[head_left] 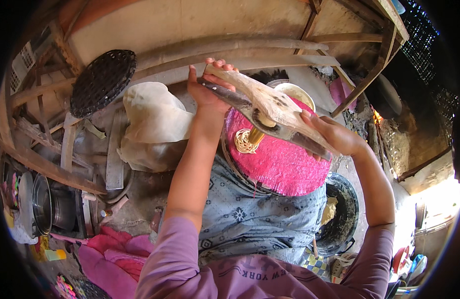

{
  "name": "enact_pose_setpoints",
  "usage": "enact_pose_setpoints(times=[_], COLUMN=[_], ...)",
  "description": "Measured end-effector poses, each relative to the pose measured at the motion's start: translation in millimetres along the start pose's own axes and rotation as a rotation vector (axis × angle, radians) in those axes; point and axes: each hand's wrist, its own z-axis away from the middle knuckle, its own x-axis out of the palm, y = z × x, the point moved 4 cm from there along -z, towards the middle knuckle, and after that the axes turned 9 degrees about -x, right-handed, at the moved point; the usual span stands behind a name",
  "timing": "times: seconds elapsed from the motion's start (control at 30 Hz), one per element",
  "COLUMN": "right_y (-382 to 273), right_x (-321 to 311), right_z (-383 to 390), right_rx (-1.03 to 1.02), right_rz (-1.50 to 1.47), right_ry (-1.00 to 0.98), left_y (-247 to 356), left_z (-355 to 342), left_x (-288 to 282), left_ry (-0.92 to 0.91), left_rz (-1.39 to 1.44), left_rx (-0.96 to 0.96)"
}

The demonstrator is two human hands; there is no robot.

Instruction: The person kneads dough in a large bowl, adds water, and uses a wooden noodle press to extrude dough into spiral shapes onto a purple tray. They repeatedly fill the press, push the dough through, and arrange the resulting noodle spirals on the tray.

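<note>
Across my lap I hold a two-board wooden hand press (272, 102), slanting from upper left to lower right. My left hand (210, 92) is closed round its far left end, fingertips over the upper board. At the right end my right hand (337, 132) is wrapped round both boards. A brass-coloured cylinder (257, 135) points down from the middle of the press. Beneath it, a small coil of pale noodle-like strands (244, 143) lies on the left part of a round tray covered in bright pink sheeting (285, 172). The boards hide part of the tray.
A black tub (347, 214) holding pale dough (328, 210) stands to my right, a pale bucket (299, 92) beyond the tray. Fire (377, 117) burns at far right. Left are a whitish sack (153, 117), a black woven basket (103, 82), wooden beams and metal pots (63, 212).
</note>
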Motion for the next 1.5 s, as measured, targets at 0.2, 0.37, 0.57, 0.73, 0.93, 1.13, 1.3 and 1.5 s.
enact_pose_setpoints(times=[0.2, 0.37, 0.57, 0.73, 0.93, 1.13, 1.3, 1.5], right_y=[17.6, 9.1, 8.0, 36.7, 51.1, 37.6, 35.3, 32.1], right_x=[12.3, 18.6, 3.2, 42.3, 88.3, 92.3, 85.0, 91.9], right_z=[-31.0, -37.1, -17.0, -33.0, -41.3, -53.6, -70.1, -78.6], right_rx=[0.031, -0.025, -0.145, -0.522, -0.736, -0.803, -0.721, -0.711], right_rz=[0.046, -0.104, -0.537, 0.387, 0.793, 0.939, 0.855, 0.920], right_ry=[0.019, -0.074, -0.002, 0.269, 0.366, 0.378, 0.394, 0.388], left_y=[14.5, 34.6, 44.2, 99.3, 61.8, 31.5, 39.3, 42.7], left_z=[-3.4, -6.8, -16.3, 45.7, 126.5, 169.5, 170.8, 167.9], left_x=[-18.8, 0.0, 74.6, 168.4, 191.0, 179.7, 178.4, 180.6], left_ry=[-0.050, 0.042, -0.227, -0.355, -0.196, -0.122, -0.176, -0.190], left_rz=[-0.022, -0.123, -0.193, -0.336, -0.640, -0.525, -0.464, -0.548], left_rx=[-0.019, -0.014, -0.046, -0.284, -0.454, -0.483, -0.387, -0.417])
